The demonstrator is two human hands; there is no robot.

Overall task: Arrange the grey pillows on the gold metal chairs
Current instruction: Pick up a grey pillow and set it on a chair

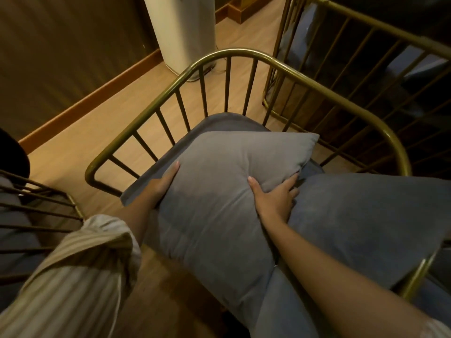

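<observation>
A grey pillow (219, 191) lies tilted across the seat of a gold metal chair (227, 53) in the middle of the view. My left hand (166, 179) grips the pillow's left edge, fingers tucked under it. My right hand (275, 198) presses on its right side, fingers spread over the fabric. A second, bluer grey pillow (366, 220) lies to the right, partly under my right forearm. The chair's grey seat cushion (219, 123) shows behind the held pillow.
Another gold chair (366, 28) stands at the back right, and a third gold chair (44, 208) is at the left edge. A white cylindrical appliance (185, 32) stands on the wooden floor by the wall behind.
</observation>
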